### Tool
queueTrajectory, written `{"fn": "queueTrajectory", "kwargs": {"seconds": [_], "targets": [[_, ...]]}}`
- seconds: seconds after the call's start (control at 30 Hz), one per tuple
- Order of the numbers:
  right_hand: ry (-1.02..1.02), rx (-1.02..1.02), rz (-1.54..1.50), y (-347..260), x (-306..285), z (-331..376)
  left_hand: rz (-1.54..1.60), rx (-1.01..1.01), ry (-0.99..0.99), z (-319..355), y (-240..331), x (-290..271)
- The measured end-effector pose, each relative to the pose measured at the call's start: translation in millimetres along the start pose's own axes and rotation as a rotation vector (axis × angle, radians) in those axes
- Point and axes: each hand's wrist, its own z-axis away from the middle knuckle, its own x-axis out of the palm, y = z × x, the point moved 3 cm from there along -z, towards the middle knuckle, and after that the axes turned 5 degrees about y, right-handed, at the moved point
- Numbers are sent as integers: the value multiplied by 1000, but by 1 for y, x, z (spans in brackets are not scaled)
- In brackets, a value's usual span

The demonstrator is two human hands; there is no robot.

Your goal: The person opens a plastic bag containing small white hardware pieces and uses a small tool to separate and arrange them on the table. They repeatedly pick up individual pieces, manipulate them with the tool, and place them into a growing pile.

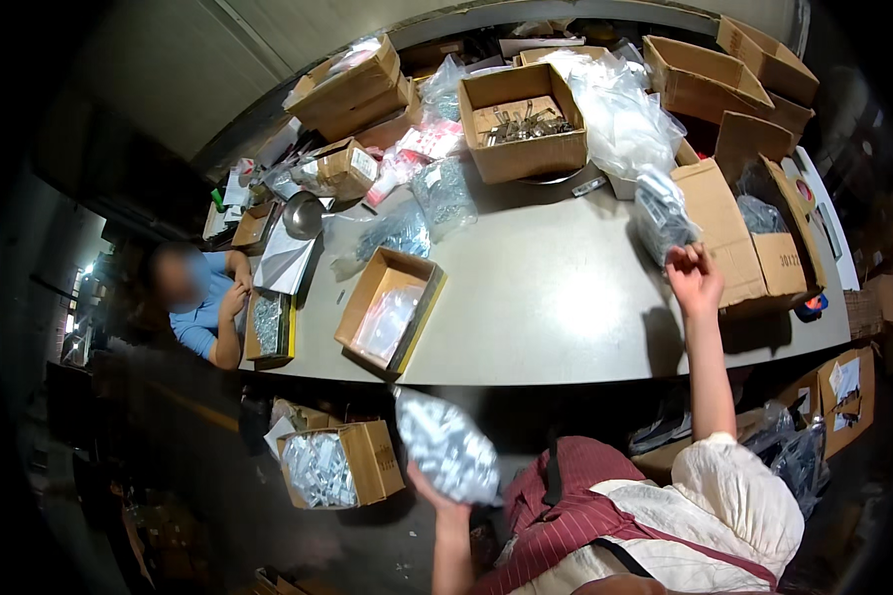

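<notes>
My left hand (441, 492) is below the front table edge, gripping a clear plastic bag (451, 451) full of small silvery-white pieces from its lower left side. My right hand (698, 278) reaches over the right part of the table. Its fingers are curled at the lower edge of another clear plastic bag (662, 218) with grey contents, slightly blurred. That bag is beside an open cardboard box (719, 233), which has a further plastic bag (761, 215) inside.
Across the table, a co-worker (200, 302) sits at the left by a box of small metal parts (268, 325). A shallow box (397, 307) with clear bags stands near the front edge. Below is a carton (372, 461) of silvery-white pieces. Metal parts fill a box (521, 154) behind.
</notes>
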Motion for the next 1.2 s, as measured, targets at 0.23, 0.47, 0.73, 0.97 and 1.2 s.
{"fn": "queueTrajectory", "kwargs": {"seconds": [0.23,0.47,0.73,0.97,1.2], "targets": [[-275,378,1086,111,-12,60,-231,-377,-6,-128,-64,116],[-49,354,1295,136,-44,58,-778,-389,-378,-200,-99,112],[142,-52,1681,137,-60,48,-991,-400,-494,-229,-65,105],[169,-319,1581,145,-74,63,-1032,-602,-718,-213,-80,72],[302,-199,1468,150,-63,81,-1051,-835,-755,-187,-84,87]]}}
